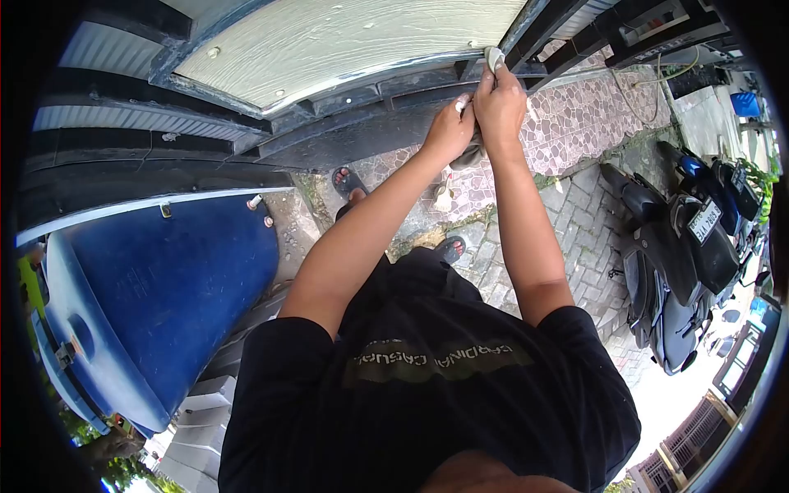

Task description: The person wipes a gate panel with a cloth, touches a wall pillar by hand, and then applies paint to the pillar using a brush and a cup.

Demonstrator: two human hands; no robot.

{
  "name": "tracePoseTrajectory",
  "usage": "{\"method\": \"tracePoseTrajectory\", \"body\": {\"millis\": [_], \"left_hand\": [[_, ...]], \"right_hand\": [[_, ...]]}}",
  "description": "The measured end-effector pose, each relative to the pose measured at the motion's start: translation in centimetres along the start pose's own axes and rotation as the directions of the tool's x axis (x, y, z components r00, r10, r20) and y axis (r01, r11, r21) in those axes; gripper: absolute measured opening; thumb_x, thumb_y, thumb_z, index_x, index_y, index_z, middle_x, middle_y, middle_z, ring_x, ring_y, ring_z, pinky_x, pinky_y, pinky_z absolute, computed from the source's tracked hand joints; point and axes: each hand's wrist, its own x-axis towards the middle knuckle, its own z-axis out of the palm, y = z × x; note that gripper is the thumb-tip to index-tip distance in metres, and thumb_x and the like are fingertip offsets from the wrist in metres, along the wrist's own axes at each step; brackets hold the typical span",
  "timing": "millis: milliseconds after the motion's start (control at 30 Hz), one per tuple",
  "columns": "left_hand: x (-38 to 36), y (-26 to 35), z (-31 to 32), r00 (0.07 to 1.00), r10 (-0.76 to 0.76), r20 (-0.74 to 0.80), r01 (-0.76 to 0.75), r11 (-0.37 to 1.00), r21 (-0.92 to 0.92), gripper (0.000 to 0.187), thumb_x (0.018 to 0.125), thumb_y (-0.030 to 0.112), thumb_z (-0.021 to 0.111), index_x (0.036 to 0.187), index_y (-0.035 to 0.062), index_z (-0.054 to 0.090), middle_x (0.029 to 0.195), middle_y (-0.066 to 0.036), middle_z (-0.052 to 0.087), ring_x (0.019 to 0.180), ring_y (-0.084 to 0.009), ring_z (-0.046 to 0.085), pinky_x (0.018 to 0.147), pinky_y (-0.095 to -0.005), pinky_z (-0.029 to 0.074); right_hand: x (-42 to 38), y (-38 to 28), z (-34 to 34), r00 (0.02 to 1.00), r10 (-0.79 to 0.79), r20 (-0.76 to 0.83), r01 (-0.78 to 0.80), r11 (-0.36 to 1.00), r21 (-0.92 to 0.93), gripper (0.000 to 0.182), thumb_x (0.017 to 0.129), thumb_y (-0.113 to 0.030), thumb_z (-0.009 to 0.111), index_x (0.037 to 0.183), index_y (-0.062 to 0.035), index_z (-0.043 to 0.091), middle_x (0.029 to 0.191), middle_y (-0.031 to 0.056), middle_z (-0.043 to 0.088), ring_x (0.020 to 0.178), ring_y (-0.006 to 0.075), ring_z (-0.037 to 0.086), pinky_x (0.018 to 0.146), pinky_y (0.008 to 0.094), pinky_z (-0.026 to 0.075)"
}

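My right hand (pixel 500 108) is stretched up to the lower right corner of a cream, wood-grained panel (pixel 345 49) in a dark frame. Its fingers are closed on a small whitish cloth (pixel 494 58), which touches the frame's edge. Just left of it, my left hand (pixel 450 131) is curled closed, with white smears on its fingers. A grey-brown cloth (pixel 468 156) hangs below this hand and appears to be held in it; the palm side is hidden. White marks also show on the right fingers.
A large blue bin (pixel 164 287) lies at the left, beside grey blocks (pixel 197 427). Parked motorcycles (pixel 682 238) stand at the right on paving (pixel 542 222). Dark metal beams (pixel 99 99) run around the panel. A hose (pixel 649 107) lies near the upper right.
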Motion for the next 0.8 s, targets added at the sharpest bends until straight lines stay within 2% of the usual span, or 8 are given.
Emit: {"method": "tracePoseTrajectory", "body": {"millis": [167,233,267,400,433,500,767,800], "left_hand": [[0.5,-0.7,0.2,1.0,-0.007,-0.022,0.006,1.0,-0.021,0.029,0.092,0.02,0.041,0.11,0.0017,0.056,0.095,-0.021,0.063,0.091,-0.0357,0.061,0.078,-0.0373,0.045],[0.5,-0.9,0.3,0.999,0.019,-0.026,-0.022,0.989,-0.145,0.029,0.091,0.021,0.042,0.109,0.0027,0.057,0.098,-0.023,0.062,0.094,-0.041,0.057,0.08,-0.0419,0.045],[0.3,-1.1,0.3,0.999,-0.011,-0.032,0.007,0.995,-0.098,0.028,0.093,0.019,0.042,0.11,0.0012,0.056,0.095,-0.019,0.064,0.087,-0.0274,0.062,0.078,-0.0342,0.045],[-0.7,-1.6,-0.1,0.994,-0.036,-0.102,0.02,0.988,-0.15,0.029,0.094,0.017,0.041,0.113,0.0002,0.055,0.098,-0.017,0.064,0.09,-0.0252,0.062,0.08,-0.0322,0.045],[-0.8,-1.6,-0.3,0.993,-0.027,-0.115,0.01,0.989,-0.147,0.029,0.094,0.017,0.041,0.113,0.0002,0.055,0.098,-0.017,0.064,0.09,-0.0252,0.062,0.08,-0.0322,0.045],[-1.0,-1.9,-0.7,0.992,-0.038,-0.124,0.015,0.983,-0.182,0.029,0.092,0.019,0.043,0.112,0.0048,0.057,0.102,-0.021,0.062,0.097,-0.0378,0.059,0.082,-0.0392,0.046],[-2.0,-2.1,-1.8,0.98,-0.028,-0.198,-0.01,0.983,-0.186,0.029,0.092,0.018,0.043,0.113,0.0034,0.057,0.101,-0.021,0.063,0.095,-0.0366,0.06,0.081,-0.038,0.046],[-2.1,-2.5,-1.8,0.98,-0.043,-0.194,0.007,0.983,-0.185,0.029,0.093,0.018,0.043,0.115,0.0028,0.056,0.1,-0.019,0.064,0.093,-0.0306,0.061,0.081,-0.0349,0.046]], "right_hand": [[0.2,0.5,0.6,0.995,-0.096,-0.013,0.095,0.994,-0.048,0.027,0.081,-0.011,0.056,0.106,-0.0025,0.062,0.082,0.0209,0.061,0.073,0.0386,0.06,0.065,0.0442,0.049],[0.3,0.1,0.4,0.992,-0.126,-0.005,0.126,0.992,-0.031,0.027,0.081,-0.01,0.056,0.106,-0.0021,0.062,0.083,0.021,0.061,0.073,0.0384,0.06,0.065,0.0439,0.049],[0.0,-0.3,0.4,0.993,-0.112,0.023,0.113,0.992,-0.051,0.027,0.08,-0.009,0.056,0.106,-0.0021,0.062,0.083,0.0208,0.061,0.072,0.0384,0.06,0.064,0.0441,0.049],[-0.5,-0.9,0.9,0.988,-0.152,0.025,0.152,0.988,-0.02,0.029,0.08,-0.008,0.056,0.108,-0.0013,0.06,0.079,0.0194,0.06,0.067,0.0379,0.059,0.061,0.044,0.048],[-0.8,-1.1,1.1,0.988,-0.153,0.031,0.153,0.988,0.0,0.03,0.08,-0.008,0.057,0.109,-0.001,0.06,0.078,0.0191,0.059,0.067,0.0376,0.059,0.06,0.0438,0.048],[-1.1,-1.3,1.4,0.982,-0.183,0.04,0.183,0.983,0.002,0.03,0.08,-0.007,0.057,0.109,-0.0005,0.059,0.077,0.0182,0.058,0.067,0.0367,0.059,0.058,0.043,0.048],[-2.1,-3.0,2.0,0.979,-0.195,0.055,0.191,0.979,0.075,0.026,0.081,-0.005,0.056,0.107,-0.0007,0.06,0.077,0.0168,0.057,0.066,0.0354,0.057,0.058,0.0416,0.046],[-2.2,-3.1,2.0,0.977,-0.2,0.072,0.194,0.977,0.085,0.027,0.081,-0.005,0.056,0.108,-0.0008,0.059,0.076,0.0164,0.057,0.066,0.035,0.057,0.058,0.0412,0.046]]}}
